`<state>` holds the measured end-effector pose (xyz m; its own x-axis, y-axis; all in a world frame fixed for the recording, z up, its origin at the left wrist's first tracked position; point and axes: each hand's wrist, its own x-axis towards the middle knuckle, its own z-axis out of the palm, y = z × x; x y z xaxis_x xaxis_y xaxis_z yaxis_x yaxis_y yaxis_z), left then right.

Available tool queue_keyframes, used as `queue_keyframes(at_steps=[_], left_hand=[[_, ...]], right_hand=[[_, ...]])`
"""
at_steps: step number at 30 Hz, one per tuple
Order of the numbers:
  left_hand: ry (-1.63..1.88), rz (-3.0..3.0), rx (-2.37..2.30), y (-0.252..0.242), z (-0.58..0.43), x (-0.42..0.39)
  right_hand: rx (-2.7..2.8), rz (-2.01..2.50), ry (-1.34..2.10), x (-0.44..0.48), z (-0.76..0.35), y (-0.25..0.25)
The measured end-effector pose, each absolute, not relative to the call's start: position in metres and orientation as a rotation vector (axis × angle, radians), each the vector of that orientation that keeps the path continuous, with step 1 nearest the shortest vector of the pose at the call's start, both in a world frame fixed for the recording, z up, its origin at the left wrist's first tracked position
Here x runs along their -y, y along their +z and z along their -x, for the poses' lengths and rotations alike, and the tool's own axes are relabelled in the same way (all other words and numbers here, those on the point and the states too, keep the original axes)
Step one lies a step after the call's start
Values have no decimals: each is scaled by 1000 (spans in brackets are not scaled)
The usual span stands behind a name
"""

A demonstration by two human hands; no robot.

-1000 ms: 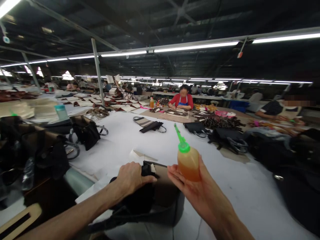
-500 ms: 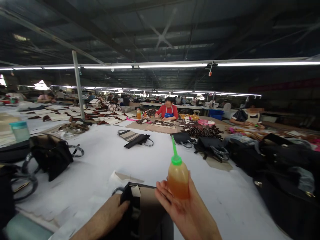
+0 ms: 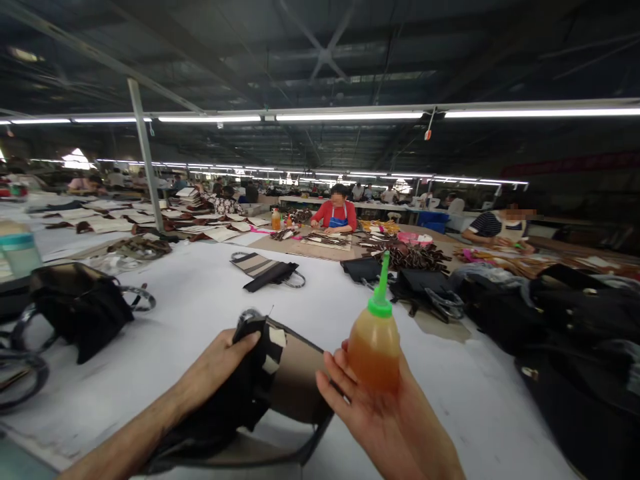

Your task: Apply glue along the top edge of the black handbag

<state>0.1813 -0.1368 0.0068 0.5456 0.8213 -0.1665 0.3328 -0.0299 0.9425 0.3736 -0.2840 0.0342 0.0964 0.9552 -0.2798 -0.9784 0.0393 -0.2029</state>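
My left hand (image 3: 227, 360) grips the upper edge of a black handbag (image 3: 240, 407), thumb on top and the other fingers hidden beneath. The bag is tilted with its mouth turned toward me, showing a brown-grey lining panel (image 3: 295, 380) and two pale tabs. My right hand (image 3: 380, 407) cradles a soft squeeze bottle (image 3: 375, 350) of amber liquid with a bright green nozzle cap. The bottle stands nearly upright, nozzle up, to the right of the bag. The right fingertips come close to the bag's edge; whether they touch it, I cannot tell.
A white-topped table (image 3: 190, 300) spreads under the bag. A black bag (image 3: 80, 300) lies at the left, by a teal-lidded jar (image 3: 20, 250). Black bags (image 3: 575, 373) pile up at the right. A striped bag piece (image 3: 265, 270) lies ahead. A person in red (image 3: 335, 213) works across the table.
My left hand has lifted and turned the bag, so its opening shows more. My right hand has shifted slightly right with the bottle. The view has tilted down a little.
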Motion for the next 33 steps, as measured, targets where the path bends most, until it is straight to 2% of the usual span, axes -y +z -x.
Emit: queue_keyframes(at_steps=[5,9,20,25,33], left_hand=[[451,-1586,-1092,-37,-212,116],[437,-1648,-961,-60,-216,116],[270,-1626,-565,-43,-231,129],[284,-1569,-440,-47,-229,129],[259,-1661,-417,-44,-223,134]], right_hand=[[-43,344,1438,265,-401,9],[9,367,1467,259,-420,-27],[-107,146,1416,260,-439,-97],[-239,96,1358,258,-443,-109],[-154,100,1361,252,-441,-119]])
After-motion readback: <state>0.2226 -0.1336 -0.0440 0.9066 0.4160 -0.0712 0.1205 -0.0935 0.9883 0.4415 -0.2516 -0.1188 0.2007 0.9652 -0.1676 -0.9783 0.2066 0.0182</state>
